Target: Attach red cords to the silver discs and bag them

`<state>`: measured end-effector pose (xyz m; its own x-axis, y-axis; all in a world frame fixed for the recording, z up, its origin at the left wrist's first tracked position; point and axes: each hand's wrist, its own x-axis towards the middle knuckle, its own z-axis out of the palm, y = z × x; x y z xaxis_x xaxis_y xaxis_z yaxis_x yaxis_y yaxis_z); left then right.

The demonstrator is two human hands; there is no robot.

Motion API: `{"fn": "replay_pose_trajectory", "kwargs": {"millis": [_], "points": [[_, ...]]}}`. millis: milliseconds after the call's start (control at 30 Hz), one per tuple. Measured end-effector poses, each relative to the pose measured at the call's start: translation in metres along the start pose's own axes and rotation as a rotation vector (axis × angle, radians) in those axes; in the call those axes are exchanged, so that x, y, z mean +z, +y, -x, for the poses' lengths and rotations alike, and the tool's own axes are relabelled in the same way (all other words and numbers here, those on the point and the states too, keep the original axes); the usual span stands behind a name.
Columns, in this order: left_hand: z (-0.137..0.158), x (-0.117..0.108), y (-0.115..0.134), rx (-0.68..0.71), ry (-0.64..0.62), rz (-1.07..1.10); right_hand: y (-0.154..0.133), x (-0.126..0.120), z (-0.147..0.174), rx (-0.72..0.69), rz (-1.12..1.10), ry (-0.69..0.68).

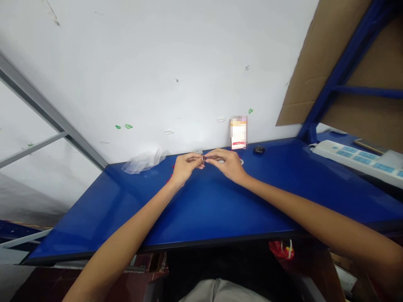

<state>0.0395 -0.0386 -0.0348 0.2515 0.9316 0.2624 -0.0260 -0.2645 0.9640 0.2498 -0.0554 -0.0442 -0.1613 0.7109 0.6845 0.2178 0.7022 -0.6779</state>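
Over the far part of the blue table [201, 214], my two hands meet with their fingertips close together. My left hand [186, 167] is closed in a pinch around a small dark and silvery piece [203, 159], too small to name. From the other side, the pinched fingers of my right hand [227, 163] reach the same piece. Something red lies partly hidden behind my left wrist, and a pale round item [242, 161] shows just past my right hand. Another pale round thing [197, 152] sits behind the left fingers.
A clear plastic bag [145, 162] lies at the back left. Against the white wall leans a lit phone [238, 136], with a small black object [259, 149] beside it. A white power strip [355, 159] is at the right, near a blue metal frame [340, 75].
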Motion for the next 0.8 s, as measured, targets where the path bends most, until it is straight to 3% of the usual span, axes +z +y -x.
{"fn": "replay_pose_trajectory", "kwargs": {"millis": [167,467,800], "points": [[0.001,-0.002,-0.001,-0.037,-0.054,0.055,0.0,0.0,0.001,-0.012,-0.021,-0.001],[-0.002,-0.009,-0.004,-0.079,-0.119,0.075,-0.004,-0.004,-0.001,0.089,-0.004,-0.007],[0.001,-0.003,0.001,-0.031,-0.07,-0.092,0.008,-0.004,0.001,0.114,-0.09,-0.085]]}}
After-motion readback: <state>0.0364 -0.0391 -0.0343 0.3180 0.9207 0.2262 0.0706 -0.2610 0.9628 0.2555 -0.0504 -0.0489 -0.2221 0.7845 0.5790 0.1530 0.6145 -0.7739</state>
